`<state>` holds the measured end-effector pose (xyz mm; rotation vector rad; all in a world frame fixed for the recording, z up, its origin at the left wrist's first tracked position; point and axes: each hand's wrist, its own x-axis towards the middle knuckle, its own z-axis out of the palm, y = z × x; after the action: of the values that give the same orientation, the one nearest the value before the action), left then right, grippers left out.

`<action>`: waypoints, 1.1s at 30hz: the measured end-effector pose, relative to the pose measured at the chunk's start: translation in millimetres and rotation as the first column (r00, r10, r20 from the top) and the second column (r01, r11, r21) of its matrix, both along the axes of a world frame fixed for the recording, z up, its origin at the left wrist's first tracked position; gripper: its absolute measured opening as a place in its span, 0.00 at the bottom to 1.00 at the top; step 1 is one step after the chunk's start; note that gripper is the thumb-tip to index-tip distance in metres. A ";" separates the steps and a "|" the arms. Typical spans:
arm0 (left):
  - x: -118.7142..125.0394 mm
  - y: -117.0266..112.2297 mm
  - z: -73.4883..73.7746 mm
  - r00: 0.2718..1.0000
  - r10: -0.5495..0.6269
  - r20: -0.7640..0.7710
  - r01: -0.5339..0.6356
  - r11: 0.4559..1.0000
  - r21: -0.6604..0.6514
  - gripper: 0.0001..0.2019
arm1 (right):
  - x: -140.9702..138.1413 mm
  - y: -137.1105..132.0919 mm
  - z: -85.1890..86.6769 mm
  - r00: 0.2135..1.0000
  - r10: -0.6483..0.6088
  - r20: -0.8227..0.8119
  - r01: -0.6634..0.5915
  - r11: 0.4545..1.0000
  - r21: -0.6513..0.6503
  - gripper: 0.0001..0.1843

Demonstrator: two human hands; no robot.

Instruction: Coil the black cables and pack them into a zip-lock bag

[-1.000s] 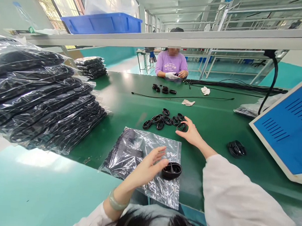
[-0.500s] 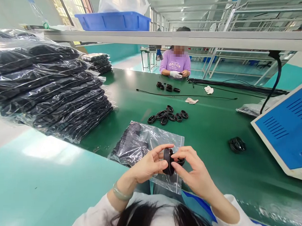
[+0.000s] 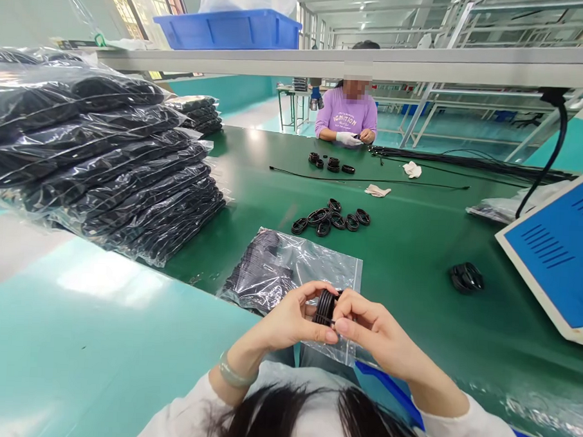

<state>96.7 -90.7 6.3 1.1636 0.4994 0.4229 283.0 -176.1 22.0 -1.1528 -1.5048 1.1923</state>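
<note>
My left hand (image 3: 297, 315) is closed around a coiled black cable (image 3: 324, 307), thumb below and fingers above. On the coil's right side, my right hand (image 3: 371, 322) pinches the cable's loose part between thumb and fingertips; those fingers hide some of it. Just beneath the hands lies a clear zip bag (image 3: 319, 258) on the green table, its left part filled with packed black coils (image 3: 263, 269). Beyond the bag, several loose black cable coils (image 3: 334, 219) lie in a group.
Stacked bags of black coils (image 3: 105, 152) stand at left. A blue-fronted machine (image 3: 560, 249) and a coil bundle (image 3: 466, 278) are at right. A shelf (image 3: 327, 64) with a blue tray (image 3: 232, 32) crosses above. Opposite sits a person in purple (image 3: 347, 114), hands on a small item.
My right hand has drawn in against the coil, and its fingers have closed on the cable. The coil has turned slightly in my left hand. The whole view has shifted a little.
</note>
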 end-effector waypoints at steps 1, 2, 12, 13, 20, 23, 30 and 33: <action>-0.4 0.1 -0.1 1.000 0.013 -0.006 -0.013 1.000 0.001 0.34 | 0.0 -0.7 -0.7 0.999 0.015 -0.042 -0.017 0.999 -0.045 0.18; -1.2 0.4 0.3 1.000 0.024 0.000 -0.024 1.000 -0.002 0.34 | 0.2 -1.2 -2.0 0.997 0.023 -0.071 -0.029 0.997 -0.078 0.19; -6.5 1.3 -0.9 0.960 -0.054 0.274 0.116 0.969 -0.216 0.35 | -2.4 2.4 -32.8 0.998 -0.004 -0.056 -0.002 0.994 -0.108 0.21; -5.7 0.7 -1.9 0.951 -0.058 0.302 0.131 0.965 -0.227 0.35 | -5.2 2.9 -32.4 0.996 0.003 -0.092 -0.015 0.992 -0.123 0.21; -10.5 -2.8 6.9 0.968 -0.084 0.236 0.120 0.982 -0.144 0.40 | -23.3 -1.2 -22.6 0.870 -0.189 -0.456 -0.046 0.889 -0.455 0.22; -11.1 -9.5 16.7 0.999 0.031 -0.008 -0.030 0.987 0.158 0.51 | -26.0 -7.6 -23.3 0.844 -0.417 -0.337 0.294 0.886 -0.360 0.18; -6.7 -18.0 20.6 0.971 0.160 -0.176 -0.067 0.895 0.441 0.58 | -18.4 -8.6 -16.8 0.941 -0.313 -0.130 0.306 0.949 -0.075 0.20; -12.6 -11.1 14.7 0.999 -0.019 -0.045 0.023 0.995 0.100 0.51 | -10.2 -3.4 -20.8 0.917 -0.228 -0.328 0.180 0.969 -0.169 0.18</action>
<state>84.1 -101.8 21.0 1.2766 0.5080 0.4090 272.9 -179.6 1.2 -1.0915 -1.0259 1.2885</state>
